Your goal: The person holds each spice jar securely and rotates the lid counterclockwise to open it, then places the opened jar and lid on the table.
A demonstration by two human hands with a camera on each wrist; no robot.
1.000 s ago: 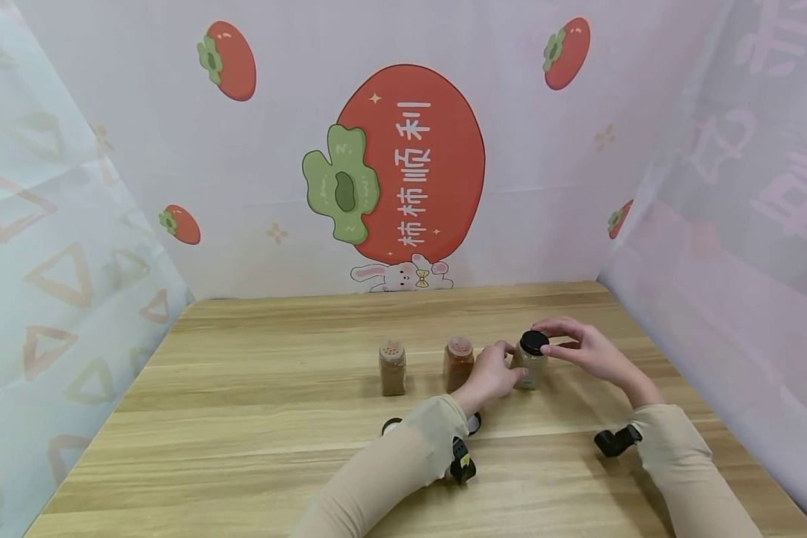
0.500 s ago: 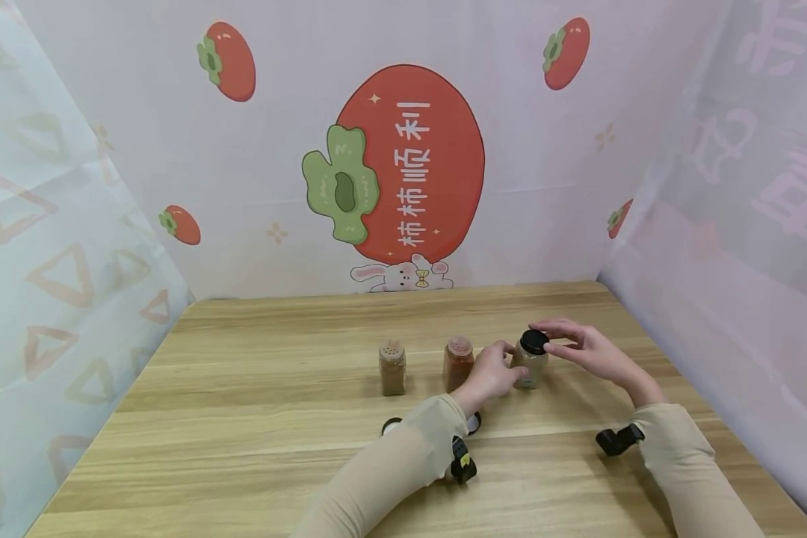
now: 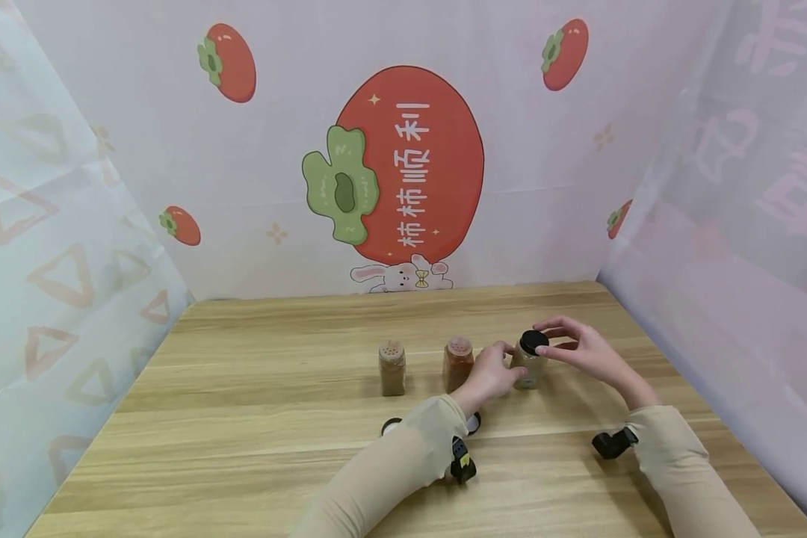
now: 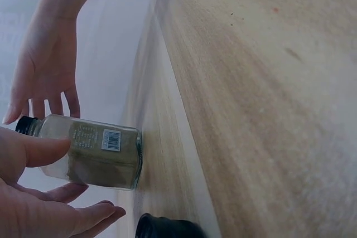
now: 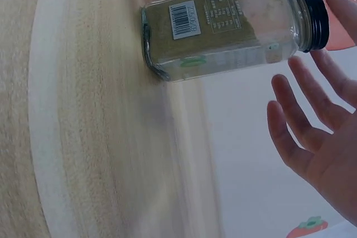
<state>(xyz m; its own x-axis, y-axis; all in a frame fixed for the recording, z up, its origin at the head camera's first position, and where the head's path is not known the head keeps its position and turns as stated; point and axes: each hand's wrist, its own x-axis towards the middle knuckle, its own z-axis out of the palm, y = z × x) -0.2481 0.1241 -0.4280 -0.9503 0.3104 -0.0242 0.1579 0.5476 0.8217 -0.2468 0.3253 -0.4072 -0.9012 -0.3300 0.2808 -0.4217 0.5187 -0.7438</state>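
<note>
A glass spice jar (image 3: 528, 375) with brownish powder and a black screw lid (image 3: 533, 342) stands upright on the table at the right. My left hand (image 3: 489, 378) holds the jar's body from the left, thumb on the near side. On the lid, my right hand (image 3: 590, 357) has its thumb and index finger at opposite sides, while its other fingers extend loosely, as the right wrist view shows. A barcode label (image 5: 184, 19) faces that camera. Beside my left hand is a spice jar of reddish powder (image 3: 458, 366), its perforated shaker top uncovered.
Further left stands another uncovered shaker jar of brown powder (image 3: 393, 371). Two black-rimmed lids lie nearer me, one lid (image 3: 391, 427) partly behind my left sleeve, the other lid (image 3: 474, 424) beside it. Printed cloth walls (image 3: 276, 149) enclose the wooden table (image 3: 242, 388).
The right hand's thumb and wrist shift slightly left around the lid. My left hand and the jars stay in place.
</note>
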